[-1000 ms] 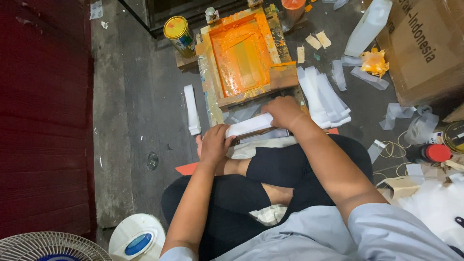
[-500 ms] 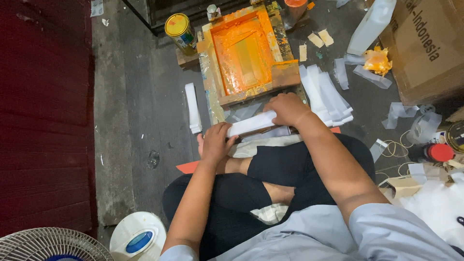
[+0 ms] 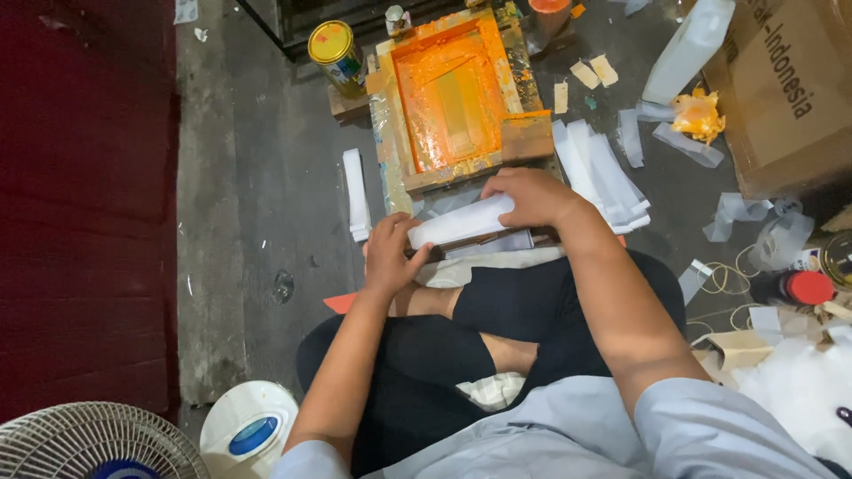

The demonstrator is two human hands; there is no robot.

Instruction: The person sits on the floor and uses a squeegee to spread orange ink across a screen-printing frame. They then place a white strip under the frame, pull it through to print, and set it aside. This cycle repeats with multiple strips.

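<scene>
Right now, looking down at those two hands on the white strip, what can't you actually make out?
- Head view, the only one: the right hand covers one end of the long white strip.
- The dark piece under the strip is mostly hidden by it and the left hand.
- The white electric fan is cut off by the bottom edge.
- The brown cardboard box runs off the right edge.

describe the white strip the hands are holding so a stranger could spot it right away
Start at the orange-stained wooden printing frame on the floor; just below its near edge both hands meet. The white strip runs between the left hand and right hand. Unlike the loose white strips piled to the right, it is gripped at both ends.
</scene>
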